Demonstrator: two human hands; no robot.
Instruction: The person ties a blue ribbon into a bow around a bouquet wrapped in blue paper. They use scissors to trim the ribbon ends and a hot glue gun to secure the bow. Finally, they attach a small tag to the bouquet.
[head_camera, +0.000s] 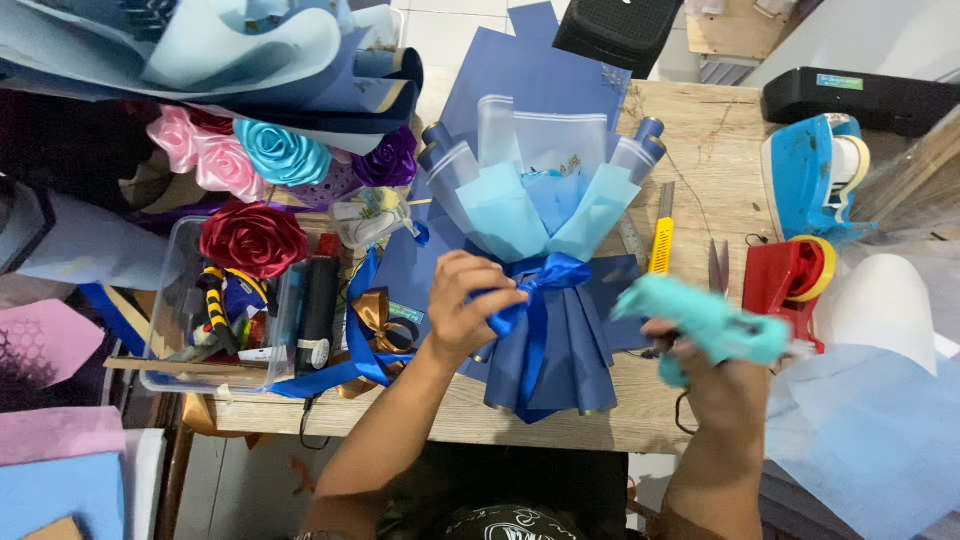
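Observation:
A blue paper bouquet (540, 215) lies on the wooden table (690, 150), wrapped in dark blue and pale blue sheets. A royal blue ribbon bow (545, 280) ties its waist. My left hand (465, 310) grips the bouquet at the bow, fingers pinching a ribbon loop. To the right of the bouquet's stem, my right hand (715, 375) holds a teal glue gun (700, 320), blurred by motion, with its nozzle pointing left toward the bouquet.
A yellow utility knife (661, 240) and scissors (718, 265) lie right of the bouquet. Red (790, 280) and blue (815, 170) tape dispensers stand further right. A clear box (185, 300) of tools, ribbon roses (255, 238) and wrapping sheets crowd the left.

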